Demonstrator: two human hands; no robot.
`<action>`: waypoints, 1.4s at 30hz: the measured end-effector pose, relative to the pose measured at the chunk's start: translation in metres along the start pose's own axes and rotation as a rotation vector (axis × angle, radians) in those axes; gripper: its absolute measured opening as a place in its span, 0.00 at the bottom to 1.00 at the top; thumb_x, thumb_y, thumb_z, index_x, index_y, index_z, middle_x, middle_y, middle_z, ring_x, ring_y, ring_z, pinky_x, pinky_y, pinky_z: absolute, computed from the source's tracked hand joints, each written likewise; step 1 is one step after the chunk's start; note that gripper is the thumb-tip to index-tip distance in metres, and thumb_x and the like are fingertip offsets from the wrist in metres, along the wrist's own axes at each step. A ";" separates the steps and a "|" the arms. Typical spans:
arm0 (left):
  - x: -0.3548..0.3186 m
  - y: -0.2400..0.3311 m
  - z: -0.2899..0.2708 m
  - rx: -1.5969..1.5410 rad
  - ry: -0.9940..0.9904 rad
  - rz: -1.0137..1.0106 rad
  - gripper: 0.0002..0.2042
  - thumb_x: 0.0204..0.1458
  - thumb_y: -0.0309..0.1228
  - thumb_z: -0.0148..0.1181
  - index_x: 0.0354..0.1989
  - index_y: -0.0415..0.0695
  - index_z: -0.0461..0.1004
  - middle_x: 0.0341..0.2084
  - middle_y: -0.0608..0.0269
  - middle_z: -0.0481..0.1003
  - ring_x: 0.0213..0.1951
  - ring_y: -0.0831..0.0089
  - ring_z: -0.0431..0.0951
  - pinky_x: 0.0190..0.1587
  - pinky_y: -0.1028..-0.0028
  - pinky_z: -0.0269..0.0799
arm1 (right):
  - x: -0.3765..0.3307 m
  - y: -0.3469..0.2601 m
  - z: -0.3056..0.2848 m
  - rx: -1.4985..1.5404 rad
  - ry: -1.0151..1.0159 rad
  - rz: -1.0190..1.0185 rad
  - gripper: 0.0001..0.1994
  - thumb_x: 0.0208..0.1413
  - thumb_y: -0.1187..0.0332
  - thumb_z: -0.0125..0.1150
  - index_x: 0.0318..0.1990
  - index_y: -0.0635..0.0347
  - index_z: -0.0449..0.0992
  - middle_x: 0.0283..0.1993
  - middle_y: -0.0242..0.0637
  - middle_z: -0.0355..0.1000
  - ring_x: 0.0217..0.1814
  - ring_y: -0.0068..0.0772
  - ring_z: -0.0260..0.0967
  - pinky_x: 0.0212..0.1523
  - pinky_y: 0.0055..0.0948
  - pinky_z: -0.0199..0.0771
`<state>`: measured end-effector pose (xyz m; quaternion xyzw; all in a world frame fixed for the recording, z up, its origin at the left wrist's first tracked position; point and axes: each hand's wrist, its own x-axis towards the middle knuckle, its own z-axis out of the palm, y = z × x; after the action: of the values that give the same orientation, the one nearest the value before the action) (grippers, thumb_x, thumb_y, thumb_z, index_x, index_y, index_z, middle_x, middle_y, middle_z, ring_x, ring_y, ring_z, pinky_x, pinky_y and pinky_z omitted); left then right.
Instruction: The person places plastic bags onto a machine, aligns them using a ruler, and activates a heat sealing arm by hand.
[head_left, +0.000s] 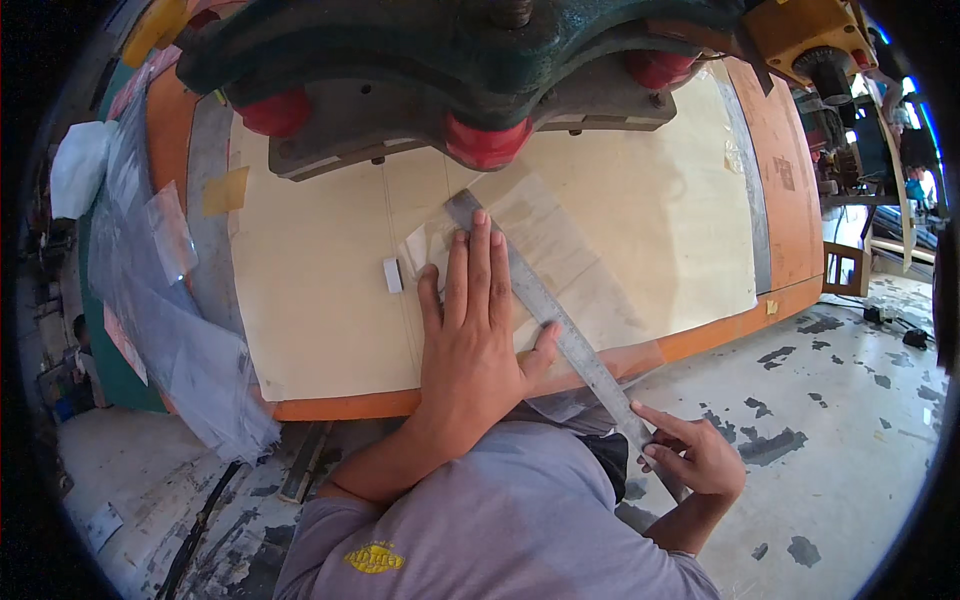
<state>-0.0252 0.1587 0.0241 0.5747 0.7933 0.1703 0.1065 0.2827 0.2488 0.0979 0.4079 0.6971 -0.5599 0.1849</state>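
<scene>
The long, straight grey metal ruler (585,360) is already laid in place, running slantwise across a thin, clear plastic sheet (580,250) and out past the front edge of the orange-edged tabletop (345,408). The sheet lies on a wide cream-coloured flat board (690,200), below the dark green metal machine frame (470,60), part of it reaching the front edge.

The left hand (468,335) is flat, its fingers stretched out over the film and the ruler's upper part, thumb spread to the ruler's side. The right hand (700,455) is pinched on the ruler's lower end; whether it also grips something small there, I cannot tell.

Positioning therefore looks done or nearly so. No cut or marked line shows along the ruler, so the work on this sheet seems mostly left. More loose, clear plastic film (170,320) hangs at the tabletop's left side.
</scene>
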 end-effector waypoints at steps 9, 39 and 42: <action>0.000 0.000 -0.001 0.006 0.002 0.004 0.53 0.57 0.53 0.66 0.80 0.28 0.47 0.82 0.40 0.46 0.79 0.44 0.49 0.76 0.41 0.47 | -0.001 0.004 0.001 0.024 -0.002 -0.009 0.35 0.62 0.77 0.65 0.77 0.47 0.67 0.33 0.47 0.83 0.34 0.46 0.84 0.43 0.40 0.82; 0.000 -0.001 0.000 0.009 0.019 0.021 0.51 0.58 0.54 0.64 0.78 0.25 0.50 0.81 0.38 0.47 0.79 0.42 0.50 0.75 0.39 0.48 | -0.002 0.007 0.001 -0.021 0.001 -0.015 0.38 0.60 0.77 0.67 0.78 0.42 0.66 0.33 0.45 0.84 0.32 0.45 0.83 0.41 0.38 0.82; -0.001 -0.002 0.001 -0.004 0.017 0.014 0.51 0.58 0.54 0.63 0.77 0.25 0.50 0.81 0.38 0.47 0.79 0.42 0.50 0.75 0.39 0.48 | -0.001 0.006 0.001 -0.032 -0.001 -0.002 0.38 0.60 0.77 0.67 0.78 0.42 0.66 0.33 0.45 0.84 0.32 0.45 0.83 0.41 0.38 0.81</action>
<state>-0.0260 0.1579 0.0223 0.5787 0.7897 0.1774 0.0998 0.2879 0.2478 0.0949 0.4037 0.7063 -0.5490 0.1914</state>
